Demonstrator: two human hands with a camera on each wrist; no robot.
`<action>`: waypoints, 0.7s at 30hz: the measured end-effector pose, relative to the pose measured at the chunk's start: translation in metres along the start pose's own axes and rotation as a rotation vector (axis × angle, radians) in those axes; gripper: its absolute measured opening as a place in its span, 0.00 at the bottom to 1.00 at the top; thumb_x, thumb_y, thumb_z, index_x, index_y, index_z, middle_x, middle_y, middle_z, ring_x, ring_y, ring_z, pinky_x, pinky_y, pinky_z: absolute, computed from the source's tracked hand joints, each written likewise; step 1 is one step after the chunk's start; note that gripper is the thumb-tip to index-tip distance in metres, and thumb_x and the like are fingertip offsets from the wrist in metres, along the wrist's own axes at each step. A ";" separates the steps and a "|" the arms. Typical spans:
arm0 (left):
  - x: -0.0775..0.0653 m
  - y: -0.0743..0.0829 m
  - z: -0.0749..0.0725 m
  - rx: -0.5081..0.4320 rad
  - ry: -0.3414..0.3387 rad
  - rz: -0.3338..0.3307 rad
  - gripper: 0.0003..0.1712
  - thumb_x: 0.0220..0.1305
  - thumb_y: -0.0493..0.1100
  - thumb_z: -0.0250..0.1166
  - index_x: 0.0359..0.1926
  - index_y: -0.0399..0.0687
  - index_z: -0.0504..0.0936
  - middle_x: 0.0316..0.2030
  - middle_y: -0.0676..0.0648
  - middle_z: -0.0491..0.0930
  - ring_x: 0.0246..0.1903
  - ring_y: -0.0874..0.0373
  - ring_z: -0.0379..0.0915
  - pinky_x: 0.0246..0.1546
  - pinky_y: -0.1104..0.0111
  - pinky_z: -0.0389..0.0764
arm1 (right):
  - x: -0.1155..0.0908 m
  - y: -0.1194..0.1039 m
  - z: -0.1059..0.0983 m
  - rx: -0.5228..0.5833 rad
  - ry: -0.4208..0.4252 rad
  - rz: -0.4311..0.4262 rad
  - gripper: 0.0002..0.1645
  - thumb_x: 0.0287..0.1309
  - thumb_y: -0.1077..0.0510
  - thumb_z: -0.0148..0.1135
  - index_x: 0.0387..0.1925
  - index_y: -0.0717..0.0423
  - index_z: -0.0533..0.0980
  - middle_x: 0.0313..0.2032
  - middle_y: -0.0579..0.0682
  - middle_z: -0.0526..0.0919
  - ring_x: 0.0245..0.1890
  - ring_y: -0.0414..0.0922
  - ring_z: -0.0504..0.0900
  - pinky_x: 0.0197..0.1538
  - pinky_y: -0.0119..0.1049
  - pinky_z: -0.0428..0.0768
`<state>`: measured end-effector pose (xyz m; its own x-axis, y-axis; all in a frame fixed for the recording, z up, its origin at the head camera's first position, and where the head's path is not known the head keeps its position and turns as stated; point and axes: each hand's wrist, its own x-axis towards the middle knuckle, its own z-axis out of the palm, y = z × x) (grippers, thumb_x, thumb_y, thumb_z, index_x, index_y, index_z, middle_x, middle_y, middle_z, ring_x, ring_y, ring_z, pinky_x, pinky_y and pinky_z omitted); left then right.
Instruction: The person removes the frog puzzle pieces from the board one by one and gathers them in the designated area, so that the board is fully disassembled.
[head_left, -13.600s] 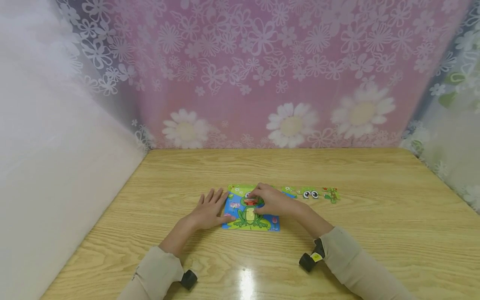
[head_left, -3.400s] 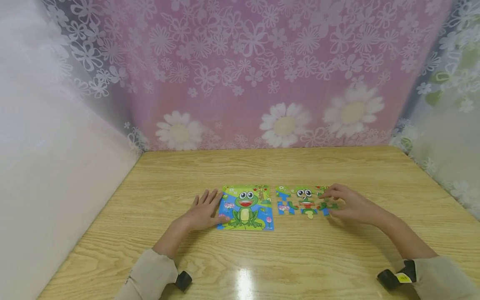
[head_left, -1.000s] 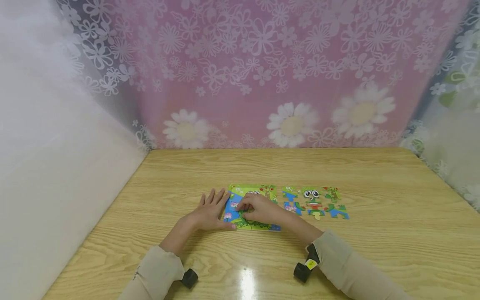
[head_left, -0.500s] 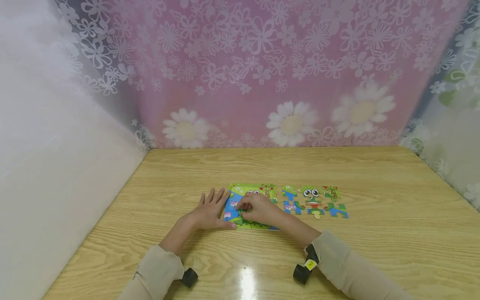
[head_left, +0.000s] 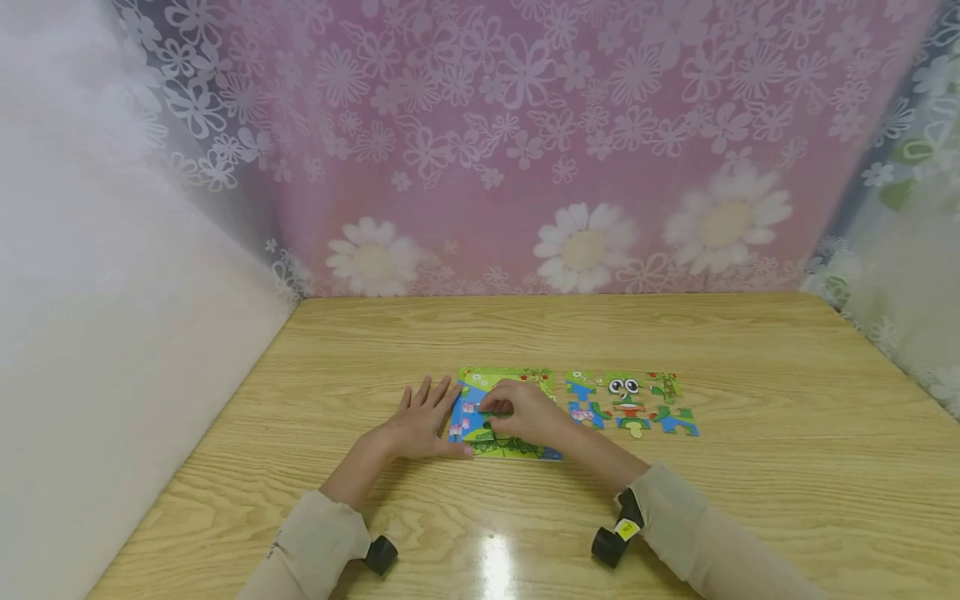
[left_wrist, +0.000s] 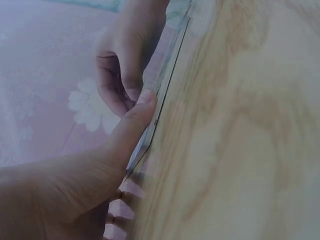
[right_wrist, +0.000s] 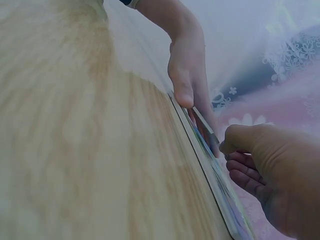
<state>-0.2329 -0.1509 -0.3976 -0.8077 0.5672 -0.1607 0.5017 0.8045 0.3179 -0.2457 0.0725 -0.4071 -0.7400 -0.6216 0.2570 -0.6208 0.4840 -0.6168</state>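
Note:
A flat jigsaw puzzle board (head_left: 517, 451) with a frog picture lies at mid-table. My right hand (head_left: 528, 414) pinches a blue-and-green puzzle piece (head_left: 475, 432) between thumb and fingers above the board's lower left part. In the right wrist view the puzzle piece (right_wrist: 204, 124) stands tilted, raised off the board. My left hand (head_left: 420, 425) rests at the board's left edge, fingers spread, its thumb (left_wrist: 145, 97) lying on the front left corner. The right hand covers the middle of the frog picture.
Several removed puzzle pieces (head_left: 623, 387) lie in two rows right of the board, showing eyes, mouth and flowers. The wooden table (head_left: 360, 333) is bounded by a pink flowered cloth (head_left: 465, 150) behind and a white wall (head_left: 135, 275) at the left.
Over the earlier frames, pieces have been laid out in rows at the right. In the last half second my right hand has raised the lower left piece; the left hand has stayed still.

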 end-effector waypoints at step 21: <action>0.003 -0.005 0.003 -0.034 0.043 0.005 0.45 0.65 0.62 0.50 0.71 0.42 0.44 0.70 0.39 0.37 0.66 0.38 0.25 0.60 0.43 0.31 | -0.044 0.018 -0.053 -0.073 0.111 0.006 0.10 0.50 0.66 0.64 0.37 0.55 0.81 0.32 0.40 0.76 0.33 0.42 0.76 0.37 0.37 0.77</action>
<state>-0.2369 -0.1523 -0.4024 -0.8183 0.5624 -0.1186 0.4954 0.7947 0.3507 -0.2378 0.1411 -0.3896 -0.7654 -0.5484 0.3368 -0.6303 0.5333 -0.5641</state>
